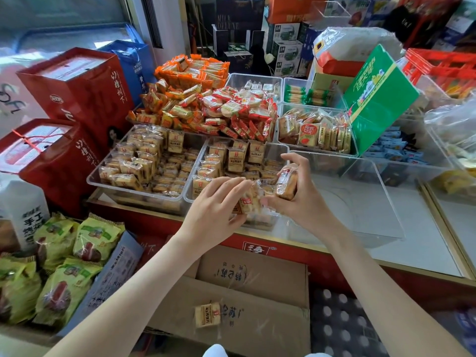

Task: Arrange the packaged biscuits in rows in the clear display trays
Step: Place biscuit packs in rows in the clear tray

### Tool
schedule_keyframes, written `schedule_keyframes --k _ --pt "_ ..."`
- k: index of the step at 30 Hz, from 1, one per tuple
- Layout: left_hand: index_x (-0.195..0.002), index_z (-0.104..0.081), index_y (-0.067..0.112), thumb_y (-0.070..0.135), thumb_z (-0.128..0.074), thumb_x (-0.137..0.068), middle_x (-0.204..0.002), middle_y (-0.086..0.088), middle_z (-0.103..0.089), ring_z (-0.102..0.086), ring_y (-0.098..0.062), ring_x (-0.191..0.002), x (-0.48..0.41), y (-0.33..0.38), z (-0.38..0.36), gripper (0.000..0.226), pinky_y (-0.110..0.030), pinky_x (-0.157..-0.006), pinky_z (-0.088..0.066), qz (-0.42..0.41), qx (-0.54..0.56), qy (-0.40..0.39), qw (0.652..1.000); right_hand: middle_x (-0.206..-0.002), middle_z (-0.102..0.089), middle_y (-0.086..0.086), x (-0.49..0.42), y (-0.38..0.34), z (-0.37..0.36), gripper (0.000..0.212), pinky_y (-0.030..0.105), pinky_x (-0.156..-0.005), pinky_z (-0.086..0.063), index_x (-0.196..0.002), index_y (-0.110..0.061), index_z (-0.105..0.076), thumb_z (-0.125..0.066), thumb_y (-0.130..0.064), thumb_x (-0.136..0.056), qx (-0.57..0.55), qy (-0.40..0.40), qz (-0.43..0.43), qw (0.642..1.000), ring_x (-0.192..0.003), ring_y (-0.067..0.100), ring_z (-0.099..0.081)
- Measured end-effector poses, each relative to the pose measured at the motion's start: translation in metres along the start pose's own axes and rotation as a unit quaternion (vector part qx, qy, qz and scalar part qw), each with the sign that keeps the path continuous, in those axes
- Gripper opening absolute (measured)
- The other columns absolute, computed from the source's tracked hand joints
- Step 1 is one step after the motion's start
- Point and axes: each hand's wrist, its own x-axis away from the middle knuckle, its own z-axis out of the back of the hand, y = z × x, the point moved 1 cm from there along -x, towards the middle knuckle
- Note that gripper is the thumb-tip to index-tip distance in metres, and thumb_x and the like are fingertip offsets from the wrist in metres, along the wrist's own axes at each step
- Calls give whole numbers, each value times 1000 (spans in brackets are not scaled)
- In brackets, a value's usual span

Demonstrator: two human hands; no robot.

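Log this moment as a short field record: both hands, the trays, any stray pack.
left hand: pinches a biscuit pack over the front of the middle tray
right hand: grips a second pack beside it
middle tray: packs partly in upright rows
left tray: holds the same packs, loosely rowed
loose pack: lies on the cardboard box below

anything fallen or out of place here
Yes. One stray packet lies alone on the cardboard box, below and outside the trays. The green box at the back right leans tilted instead of standing flat. The left hand and right hand grip other packets.
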Motion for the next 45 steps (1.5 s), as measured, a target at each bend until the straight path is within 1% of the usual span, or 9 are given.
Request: schedule_keyframes --k 4,6,10,15,18,29,37,41,45 --pt "-129 -51 18 26 -73 -82 -115 4 -65 -60 -13 -104 -4 8 2 52 -16 -83 -49 216 185 -31 958 -116 -44 2 1 0 3 88 31 -85 -54 -134 -32 -22 -78 -39 -67 -106 37 -84 990 -90 6 -57" --pt "-119 -56 21 24 -73 -86 -109 3 -68 -66 -8 -93 -13 15 8 38 -16 -78 -52 435 368 -19 821 -112 -48 8 4 -1 8 77 36 -85 -54 -131 -29 -26 -75 -36 -73 -281 50 -183 941 -91 15 -57" --pt "-110 -55 5 28 -66 -90 -108 -20 -67 -68 -28 -95 -21 16 4 33 -42 -86 -57 672 616 -25 410 -89 -49 11 7 3 12 25 36 -78 -51 -94 -12 -47 -62 -22 -76 -561 54 -293 772 -79 20 -53" --pt "-123 -47 -6 23 -76 -83 -119 -32 -56 -65 -39 -102 -20 21 5 58 -45 -65 -62 685 687 46 238 -110 -56 34 13 14 2 93 53 -80 -56 -120 3 -48 -93 3 -39 -705 139 -354 598 -94 45 -64" --pt "-121 -47 -8 17 -77 -82 -118 -32 -56 -65 -39 -97 -22 25 4 55 -44 -61 -61 682 701 118 170 -122 -51 38 16 10 -3 70 58 -76 -52 -126 4 -45 -80 -8 -67 -736 178 -381 531 -110 52 -54" --pt "-111 -55 -7 29 -74 -79 -93 -19 -64 -66 -24 -83 -20 33 -5 52 -32 -83 -58 660 724 15 201 -114 -59 25 25 13 -7 54 48 -88 -54 -116 6 -52 -70 -33 -84 -723 132 -385 558 -107 38 -59" --pt "-115 -57 2 20 -69 -79 -94 -9 -71 -68 -18 -88 -26 26 -16 41 -27 -81 -58 574 679 -75 451 -103 -60 13 33 34 12 74 43 -78 -59 -116 -10 -53 -91 -34 -57 -511 102 -308 796 -97 28 -64" --pt "-117 -58 9 26 -74 -80 -107 -8 -71 -68 -22 -103 -32 24 -36 44 -36 -98 -51 549 569 -124 600 -118 -64 15 36 55 30 114 49 -84 -57 -129 -9 -47 -98 -40 -32 -447 122 -312 829 -104 30 -66" --pt "-121 -52 11 27 -78 -80 -111 -7 -66 -65 -20 -103 -42 28 -64 51 -33 -92 -52 550 492 -136 661 -112 -66 11 40 77 63 58 34 -73 -59 -120 -11 -52 -75 -13 -67 -451 120 -307 829 -100 25 -66"
